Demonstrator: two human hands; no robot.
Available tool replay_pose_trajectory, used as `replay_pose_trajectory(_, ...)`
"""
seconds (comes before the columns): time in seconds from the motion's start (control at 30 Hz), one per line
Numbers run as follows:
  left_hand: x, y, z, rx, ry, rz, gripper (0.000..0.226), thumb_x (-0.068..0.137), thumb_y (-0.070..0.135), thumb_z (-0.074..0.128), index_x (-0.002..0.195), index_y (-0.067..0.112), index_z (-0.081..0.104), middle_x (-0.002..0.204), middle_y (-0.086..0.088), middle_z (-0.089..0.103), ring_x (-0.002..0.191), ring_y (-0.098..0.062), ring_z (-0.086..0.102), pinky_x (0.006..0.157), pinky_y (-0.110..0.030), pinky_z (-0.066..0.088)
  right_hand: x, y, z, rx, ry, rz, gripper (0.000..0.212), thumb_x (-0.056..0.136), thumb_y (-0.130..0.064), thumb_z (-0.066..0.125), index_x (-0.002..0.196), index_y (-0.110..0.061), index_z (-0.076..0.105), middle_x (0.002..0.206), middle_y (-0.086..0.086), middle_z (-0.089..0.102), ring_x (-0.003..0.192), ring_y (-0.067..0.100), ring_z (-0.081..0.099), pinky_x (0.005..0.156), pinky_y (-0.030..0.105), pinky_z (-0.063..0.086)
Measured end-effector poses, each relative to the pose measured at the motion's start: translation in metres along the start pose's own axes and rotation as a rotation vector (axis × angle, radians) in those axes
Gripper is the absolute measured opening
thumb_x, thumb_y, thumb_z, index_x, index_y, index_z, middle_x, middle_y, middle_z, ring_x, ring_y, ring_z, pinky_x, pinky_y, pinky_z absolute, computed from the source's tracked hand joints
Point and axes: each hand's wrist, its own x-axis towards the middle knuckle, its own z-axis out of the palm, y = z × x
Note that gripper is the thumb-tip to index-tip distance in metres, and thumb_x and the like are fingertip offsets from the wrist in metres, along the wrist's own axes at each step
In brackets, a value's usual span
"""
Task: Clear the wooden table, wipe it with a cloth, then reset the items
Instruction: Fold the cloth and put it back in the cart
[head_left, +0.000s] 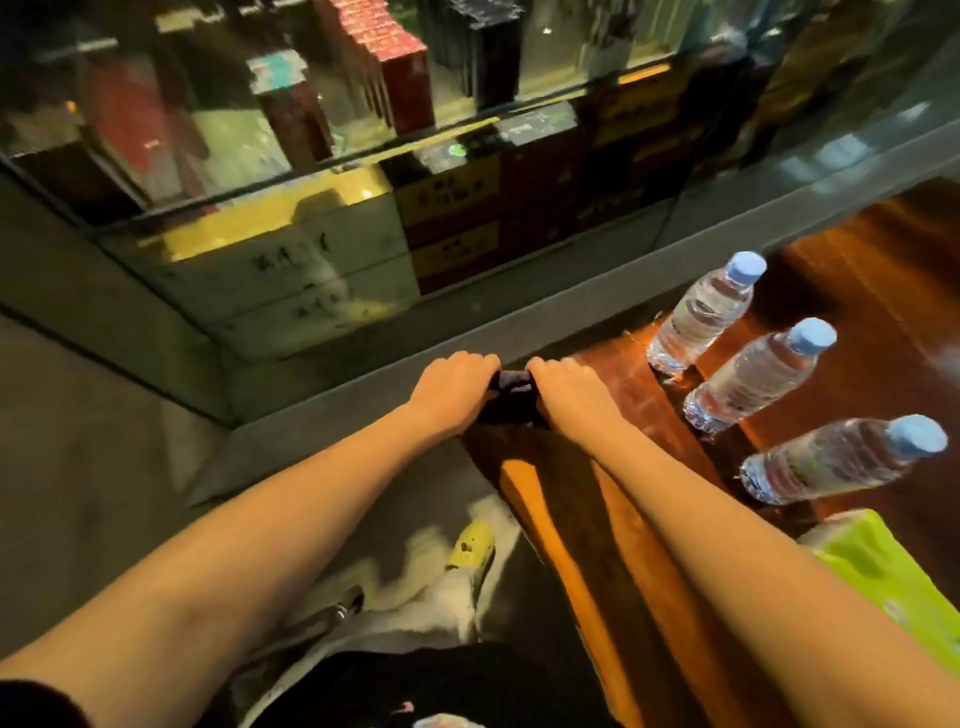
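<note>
Dark cloth (511, 397) between both clenched hands, at table (613, 499) corner

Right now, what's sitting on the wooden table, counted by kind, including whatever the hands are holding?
Water bottles: 3, all upright with blue caps
Dark cloth: 1, gripped by the left hand and right hand at the table corner
Green packet: 1, partly cut off
Total: 5

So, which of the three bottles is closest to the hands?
The far bottle, top of the row: its base stands just right of the hands holding the dark cloth. The other two stand farther along.
</note>
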Motion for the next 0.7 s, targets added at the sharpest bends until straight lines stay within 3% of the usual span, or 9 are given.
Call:
replay_pose_trajectory(0.2, -0.067, -0.034, -0.025, -0.041, 0.025, -0.351, 0.02, 0.088, 0.02, 0.053, 0.106, 0.012, 0.056, 0.108, -0.014, 0.065, 0.103, -0.036, 0.058, 0.078, -0.04, 0.047, 0.021, -0.064, -0.022, -0.065, -0.025, -0.255, 0.035, 0.085, -0.015, 0.059, 0.117, -0.011, 0.046, 0.118, 0.013, 0.06, 0.111, 0.033, 0.053, 0.085, 0.043, 0.044)
replay_pose_trajectory(0.3, -0.113, -0.057, -0.044, -0.164, 0.057, -0.528, 0.022, 0.09, 0.019, 0.052, 0.109, 0.009, 0.054, 0.111, -0.017, 0.061, 0.104, -0.036, 0.056, 0.085, -0.045, 0.047, 0.029, -0.112, -0.036, -0.081, 0.031, -0.412, 0.032, 0.084, -0.012, 0.058, 0.114, -0.01, 0.046, 0.114, 0.013, 0.059, 0.106, 0.034, 0.052, 0.079, 0.044, 0.044)
replay_pose_trajectory(0.43, -0.179, -0.083, -0.078, -0.128, 0.132, -0.744, 0.029, 0.093, 0.026, 0.048, 0.12, 0.013, 0.051, 0.119, -0.015, 0.058, 0.106, -0.035, 0.056, 0.074, -0.036, 0.04, 0.04, -0.184, -0.054, -0.082, 0.065, -0.621, 0.039, 0.088, -0.021, 0.054, 0.122, -0.007, 0.043, 0.119, 0.016, 0.056, 0.11, 0.035, 0.05, 0.078, 0.042, 0.042)
replay_pose_trajectory(0.5, -0.214, -0.092, -0.096, -0.084, 0.171, -0.846, 0.034, 0.094, 0.028, 0.048, 0.125, 0.015, 0.049, 0.12, -0.017, 0.058, 0.107, -0.036, 0.055, 0.077, -0.038, 0.042, 0.043, -0.226, -0.065, -0.026, 0.059, -0.694, 0.04, 0.086, -0.027, 0.057, 0.121, -0.011, 0.045, 0.122, 0.013, 0.056, 0.115, 0.033, 0.048, 0.084, 0.041, 0.042)
replay_pose_trajectory(0.63, -0.28, -0.106, -0.135, -0.023, 0.356, -0.975, 0.03, 0.09, 0.029, 0.052, 0.117, 0.016, 0.056, 0.112, -0.016, 0.064, 0.104, -0.036, 0.058, 0.078, -0.039, 0.045, 0.045, -0.304, -0.092, 0.06, 0.071, -0.804, 0.045, 0.079, -0.031, 0.064, 0.117, -0.013, 0.048, 0.123, 0.015, 0.056, 0.116, 0.036, 0.049, 0.089, 0.043, 0.042)
replay_pose_trajectory(0.7, -0.317, -0.113, -0.157, 0.013, 0.456, -1.052, 0.026, 0.089, 0.028, 0.052, 0.11, 0.014, 0.06, 0.11, -0.014, 0.065, 0.104, -0.036, 0.058, 0.078, -0.04, 0.044, 0.042, -0.348, -0.107, 0.085, 0.111, -0.915, 0.037, 0.081, -0.026, 0.06, 0.114, -0.012, 0.049, 0.12, 0.017, 0.056, 0.112, 0.037, 0.05, 0.088, 0.043, 0.042)
